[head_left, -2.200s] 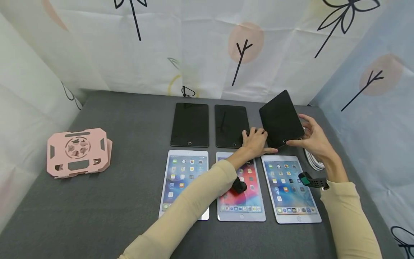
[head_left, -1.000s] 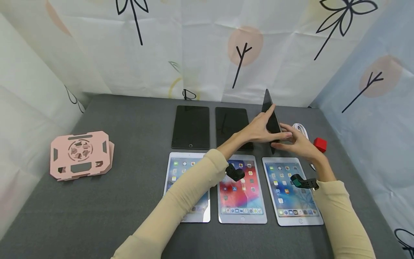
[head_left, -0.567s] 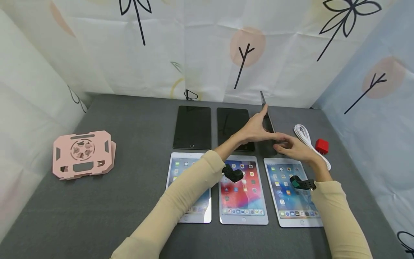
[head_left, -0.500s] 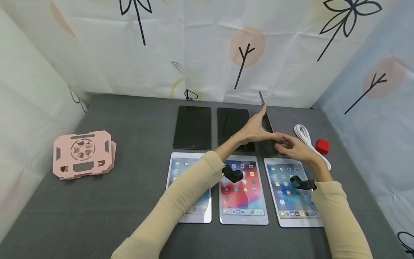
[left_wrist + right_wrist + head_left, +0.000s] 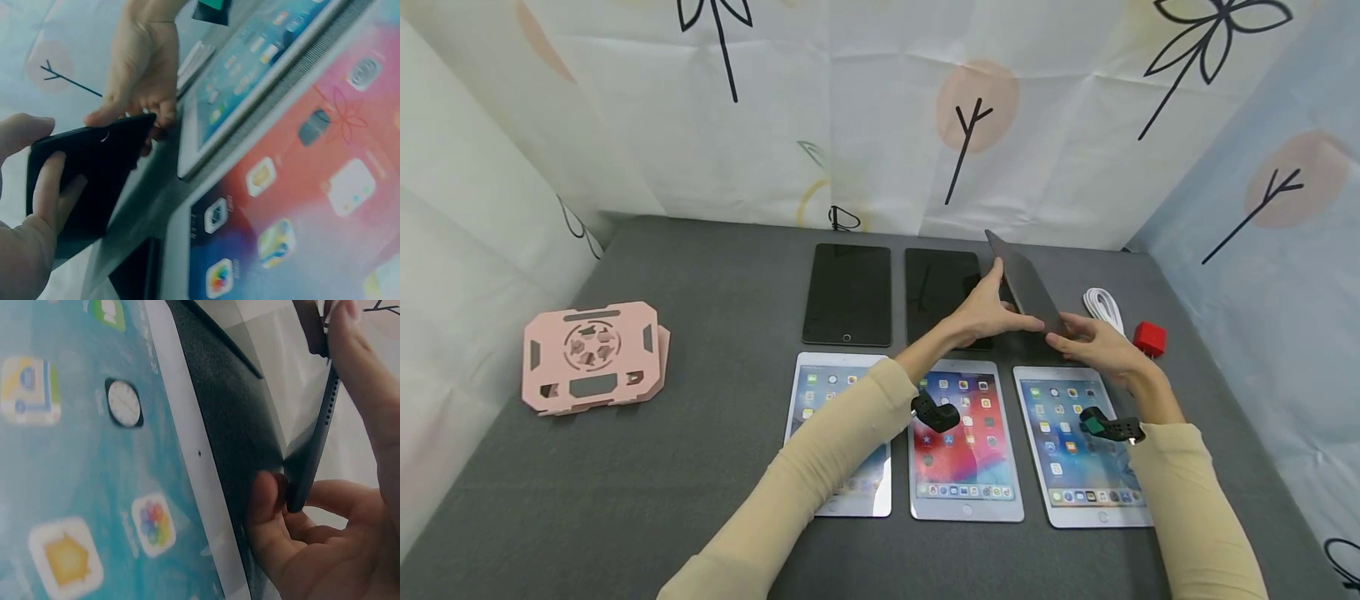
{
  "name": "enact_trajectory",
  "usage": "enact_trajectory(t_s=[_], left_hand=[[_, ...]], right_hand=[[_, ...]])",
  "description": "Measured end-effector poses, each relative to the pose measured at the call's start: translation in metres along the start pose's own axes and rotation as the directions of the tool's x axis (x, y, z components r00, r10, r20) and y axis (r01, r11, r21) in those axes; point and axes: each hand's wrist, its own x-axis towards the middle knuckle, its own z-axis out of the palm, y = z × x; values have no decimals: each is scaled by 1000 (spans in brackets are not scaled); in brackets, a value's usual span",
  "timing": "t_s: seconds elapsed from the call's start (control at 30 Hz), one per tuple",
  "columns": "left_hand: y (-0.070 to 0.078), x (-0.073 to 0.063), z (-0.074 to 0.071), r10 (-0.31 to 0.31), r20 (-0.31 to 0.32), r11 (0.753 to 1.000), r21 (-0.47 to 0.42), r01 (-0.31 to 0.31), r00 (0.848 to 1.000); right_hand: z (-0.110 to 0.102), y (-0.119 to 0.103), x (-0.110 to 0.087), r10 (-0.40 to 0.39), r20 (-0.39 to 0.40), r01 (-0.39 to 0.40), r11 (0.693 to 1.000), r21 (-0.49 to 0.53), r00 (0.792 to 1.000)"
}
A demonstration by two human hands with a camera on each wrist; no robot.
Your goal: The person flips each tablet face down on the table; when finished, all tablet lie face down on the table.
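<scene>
A tablet (image 5: 1030,287) with a dark grey back is tilted up at the back right, its back facing the head camera. My left hand (image 5: 988,312) grips its left side, fingers on the black screen and thumb on the near edge, as the left wrist view shows. My right hand (image 5: 1105,346) pinches its near right corner; in the right wrist view, the thumb (image 5: 265,497) and fingers lie on opposite sides of the tablet's edge (image 5: 319,437). To its left lie two black-screened tablets, the nearer one (image 5: 928,292) partly hidden by my left hand and the farther one (image 5: 846,296) in full view.
Three white tablets with lit screens line the front: left (image 5: 876,504), middle (image 5: 966,442) and right (image 5: 1078,442), the left one partly under my sleeve. A white coiled cable (image 5: 1102,307) and red charger (image 5: 1150,339) lie right. A pink cut-out stand (image 5: 591,358) sits far left.
The tablet has turned from screen toward the head camera, through edge-on, to grey back in view. My left hand has moved from the middle black tablet onto it. The red charger has come into view.
</scene>
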Motion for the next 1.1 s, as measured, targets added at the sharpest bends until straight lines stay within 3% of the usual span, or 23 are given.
enact_trajectory(t_s=[0.17,0.37,0.53,0.9,1.1], left_hand=[[-6,2,7,-66,-24,987,145,69,997],[-8,5,17,-129,-111,944,290,157,985],[-12,8,22,-165,-120,905,376,199,979],[-21,18,26,-102,-132,812,562,159,986],[-19,19,29,-99,-165,767,615,181,981]], right_hand=[[-1,5,-3,23,-63,-24,1000,-16,998],[2,7,-5,29,-126,-37,997,-64,992],[2,8,-6,18,-179,-39,993,-115,984],[0,11,-6,20,-263,-80,972,-220,964],[2,15,-2,-28,-307,-58,962,-266,951]])
